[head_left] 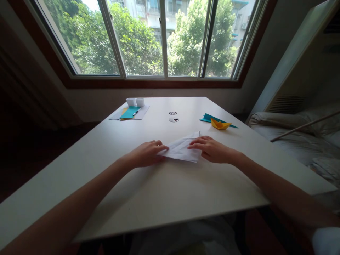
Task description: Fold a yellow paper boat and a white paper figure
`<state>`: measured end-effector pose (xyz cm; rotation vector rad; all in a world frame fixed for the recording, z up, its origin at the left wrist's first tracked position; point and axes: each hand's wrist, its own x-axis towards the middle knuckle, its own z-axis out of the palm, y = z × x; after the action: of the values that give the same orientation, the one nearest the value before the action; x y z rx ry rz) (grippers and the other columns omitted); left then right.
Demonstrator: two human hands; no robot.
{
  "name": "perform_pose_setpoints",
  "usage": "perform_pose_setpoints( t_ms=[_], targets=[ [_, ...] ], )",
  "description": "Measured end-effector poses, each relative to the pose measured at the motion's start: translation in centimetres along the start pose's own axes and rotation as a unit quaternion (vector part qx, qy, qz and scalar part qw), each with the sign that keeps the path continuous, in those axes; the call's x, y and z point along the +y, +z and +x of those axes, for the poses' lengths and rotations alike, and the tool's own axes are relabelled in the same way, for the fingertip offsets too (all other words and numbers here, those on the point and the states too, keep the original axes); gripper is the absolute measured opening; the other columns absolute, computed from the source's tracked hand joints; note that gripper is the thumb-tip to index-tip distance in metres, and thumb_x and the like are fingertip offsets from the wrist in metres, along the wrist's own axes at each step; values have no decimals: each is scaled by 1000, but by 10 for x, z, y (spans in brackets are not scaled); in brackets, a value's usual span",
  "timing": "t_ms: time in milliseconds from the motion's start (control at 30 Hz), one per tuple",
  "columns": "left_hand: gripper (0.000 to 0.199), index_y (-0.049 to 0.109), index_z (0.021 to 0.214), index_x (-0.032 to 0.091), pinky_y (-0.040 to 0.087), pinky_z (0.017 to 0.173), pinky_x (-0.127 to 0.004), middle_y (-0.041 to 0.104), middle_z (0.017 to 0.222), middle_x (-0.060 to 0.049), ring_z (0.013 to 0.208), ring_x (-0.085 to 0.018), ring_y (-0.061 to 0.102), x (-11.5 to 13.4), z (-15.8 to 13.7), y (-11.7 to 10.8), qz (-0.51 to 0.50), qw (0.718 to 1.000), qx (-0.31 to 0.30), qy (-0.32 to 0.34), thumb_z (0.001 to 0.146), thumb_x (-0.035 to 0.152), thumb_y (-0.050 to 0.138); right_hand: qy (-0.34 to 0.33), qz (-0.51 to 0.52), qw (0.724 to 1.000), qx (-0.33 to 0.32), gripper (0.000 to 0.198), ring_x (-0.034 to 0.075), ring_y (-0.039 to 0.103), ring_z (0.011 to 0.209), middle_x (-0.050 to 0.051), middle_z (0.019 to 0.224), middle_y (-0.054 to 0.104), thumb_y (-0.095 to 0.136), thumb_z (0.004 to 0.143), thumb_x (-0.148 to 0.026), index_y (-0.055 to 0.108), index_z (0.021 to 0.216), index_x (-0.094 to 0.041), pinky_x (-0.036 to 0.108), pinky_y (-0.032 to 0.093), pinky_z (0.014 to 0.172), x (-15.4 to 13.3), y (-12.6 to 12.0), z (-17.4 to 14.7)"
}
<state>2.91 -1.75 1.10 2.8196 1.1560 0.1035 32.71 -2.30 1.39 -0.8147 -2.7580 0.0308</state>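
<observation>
A folded sheet of white paper point(182, 148), roughly triangular, lies between my hands over the middle of the table. Its narrow end points left and its wide side faces right. My left hand point(150, 153) grips the narrow end, thumb and fingers closed about it. At the wide side, my right hand point(212, 148) has its fingers over the paper's upper face, with the thumb near the edge. A yellow paper boat point(220, 124) sits beyond my right hand, beside a blue folded paper plane point(212, 118).
On the white table point(172, 191), toward the far left, blue paper point(129, 112) lies over yellow and white sheets, with a pen point(136, 112) on top. Two small white containers point(135, 102) stand behind. Two round discs point(173, 119) lie mid-table. A window point(164, 39) faces me.
</observation>
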Motion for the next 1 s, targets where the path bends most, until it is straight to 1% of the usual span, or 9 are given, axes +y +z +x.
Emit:
perform_pose_setpoints(
  t_ms=[167, 267, 433, 500, 600, 700, 767, 867, 1000],
  targets=[
    [33, 60, 105, 25, 41, 71, -27, 64, 91, -6, 81, -18, 60, 2, 4, 0, 15, 999, 37, -1, 90, 36, 32, 11, 20, 998, 56, 51, 24, 52, 106, 9, 118, 58, 57, 77, -33, 45, 126, -22, 40, 36, 93, -4, 7, 3],
    [34, 63, 96, 23, 40, 69, -27, 65, 83, -4, 71, -16, 60, 4, 5, -1, 16, 998, 58, 4, 91, 34, 31, 52, 18, 989, 138, 26, 20, 59, 90, 7, 97, 66, 51, 84, -37, 60, 101, -20, 37, 38, 89, 0, 12, 5],
    [30, 60, 103, 21, 43, 67, -26, 66, 86, -5, 73, -16, 59, 4, 4, -1, -110, 987, 115, -7, 86, 39, 43, 143, 31, 957, 251, 24, 20, 59, 78, 6, 81, 66, 51, 83, -42, 62, 82, -20, 34, 43, 77, -2, -1, 6],
    [30, 60, 98, 18, 45, 66, -26, 65, 84, -5, 74, -16, 59, 4, 4, -3, -216, 964, 152, -34, 81, 41, 52, 199, 57, 939, 275, 27, 19, 58, 72, 5, 76, 64, 53, 80, -45, 62, 77, -19, 32, 45, 69, -4, -13, 6],
    [34, 60, 91, 13, 47, 62, -26, 64, 77, -5, 70, -17, 60, 4, 5, -7, -395, 898, 181, -76, 75, 44, 59, 252, 165, 899, 319, 30, 18, 58, 68, 3, 71, 63, 56, 76, -49, 62, 78, -19, 30, 47, 63, -4, -29, 8],
    [39, 59, 94, 13, 48, 56, -26, 64, 78, -6, 66, -17, 62, 6, 6, -11, -528, 824, 174, -113, 73, 46, 62, 268, 336, 854, 294, 36, 19, 62, 73, 5, 85, 67, 61, 71, -49, 63, 91, -19, 32, 51, 63, 1, -34, 11],
    [41, 59, 95, 14, 49, 56, -26, 65, 80, -6, 65, -17, 63, 6, 7, -11, -577, 791, 154, -133, 70, 45, 65, 286, 404, 827, 264, 38, 21, 63, 75, 5, 89, 67, 65, 68, -48, 64, 92, -19, 34, 54, 65, 6, -30, 12],
    [41, 60, 94, 13, 51, 60, -27, 66, 81, -6, 69, -17, 64, 2, 7, -8, -596, 779, 115, -158, 65, 40, 72, 304, 457, 802, 234, 36, 21, 64, 80, 6, 92, 68, 67, 67, -45, 64, 91, -19, 36, 55, 71, 15, -17, 12],
    [33, 64, 83, 12, 51, 65, -27, 65, 75, -5, 67, -14, 63, -5, 9, 2, -574, 790, 92, -195, 62, 35, 75, 323, 476, 799, 174, 34, 22, 64, 87, 8, 97, 67, 72, 64, -37, 64, 90, -17, 35, 55, 75, 20, -3, 12]
  ],
)
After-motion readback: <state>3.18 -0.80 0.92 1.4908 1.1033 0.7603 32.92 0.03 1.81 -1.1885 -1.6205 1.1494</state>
